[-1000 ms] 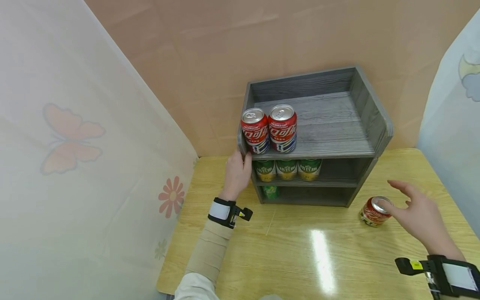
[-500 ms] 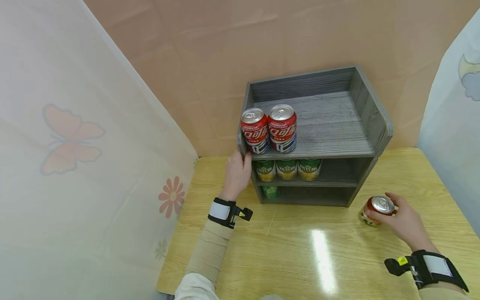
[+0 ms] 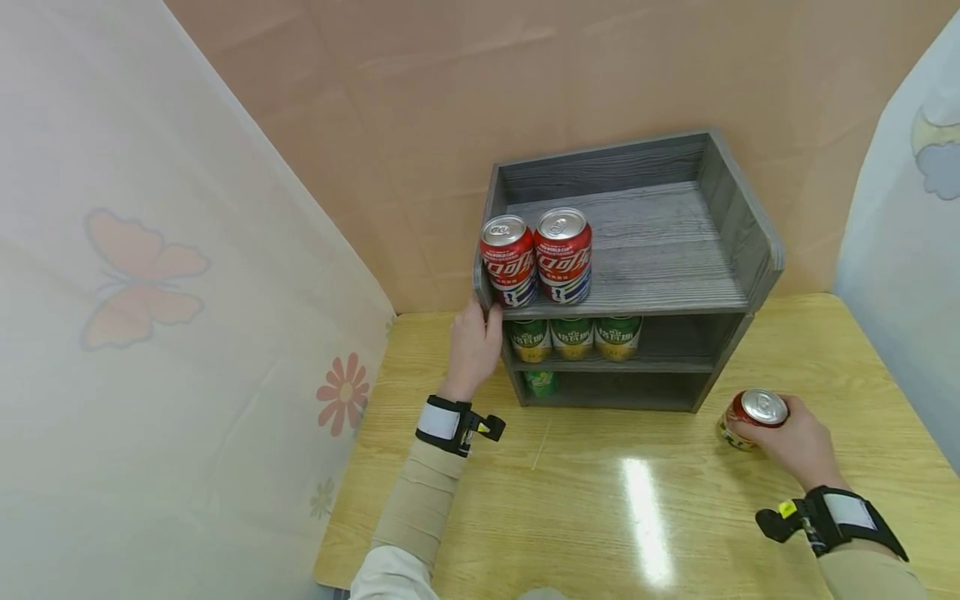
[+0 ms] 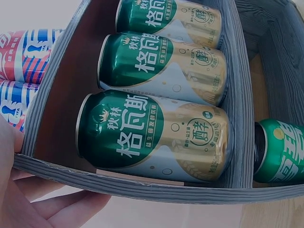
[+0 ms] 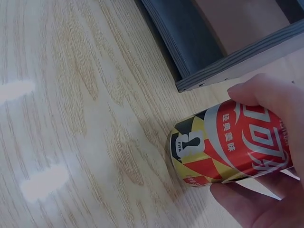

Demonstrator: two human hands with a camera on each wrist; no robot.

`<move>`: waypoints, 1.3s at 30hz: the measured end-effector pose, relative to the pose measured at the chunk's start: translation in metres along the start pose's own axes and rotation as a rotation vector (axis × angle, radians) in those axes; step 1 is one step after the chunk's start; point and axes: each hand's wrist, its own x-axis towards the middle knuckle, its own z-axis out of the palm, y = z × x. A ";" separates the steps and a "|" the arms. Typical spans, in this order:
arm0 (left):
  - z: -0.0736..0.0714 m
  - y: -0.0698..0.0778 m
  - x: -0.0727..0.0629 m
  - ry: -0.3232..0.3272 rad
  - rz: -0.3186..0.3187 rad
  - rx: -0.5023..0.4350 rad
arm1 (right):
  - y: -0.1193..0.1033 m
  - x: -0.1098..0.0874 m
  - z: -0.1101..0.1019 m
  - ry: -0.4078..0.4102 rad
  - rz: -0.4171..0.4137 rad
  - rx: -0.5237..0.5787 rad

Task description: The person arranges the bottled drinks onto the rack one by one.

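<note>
My right hand [image 3: 801, 443] grips a red soda can [image 5: 232, 142] that stands upright on the table, thumb on one side and fingers on the other. Its base shows yellow and black patches. At the left side of a grey wooden shelf [image 3: 645, 242], my left hand [image 3: 474, 350] holds the side panel, its fingers behind the panel [image 4: 71, 206]. Two red soda cans [image 3: 564, 258] stand at the left of the top level. A row of green and gold cans [image 4: 156, 137] fills the left of the middle level. Below, a green can [image 4: 282, 152] is partly hidden.
The shelf stands on a light wood table [image 3: 585, 500], against a brown backdrop [image 3: 420, 125]. A pale printed sheet [image 3: 225, 333] rises along the left, and another pale sheet [image 3: 911, 250] bounds the right. The held can is just right of the shelf's front corner.
My right hand has come left to the red soda can and closed its fingers round it. The can stays where it was. My left hand has stayed on the shelf's side.
</note>
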 end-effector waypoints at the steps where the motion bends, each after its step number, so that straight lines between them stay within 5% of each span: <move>1: 0.000 0.000 0.000 0.000 0.000 0.003 | 0.001 0.001 0.001 0.001 0.000 -0.003; 24: -0.001 -0.002 0.000 0.013 0.010 0.020 | 0.002 0.005 0.006 -0.020 0.058 0.025; 39: 0.000 -0.001 0.000 0.011 0.006 0.012 | 0.007 -0.024 0.025 0.170 0.085 0.137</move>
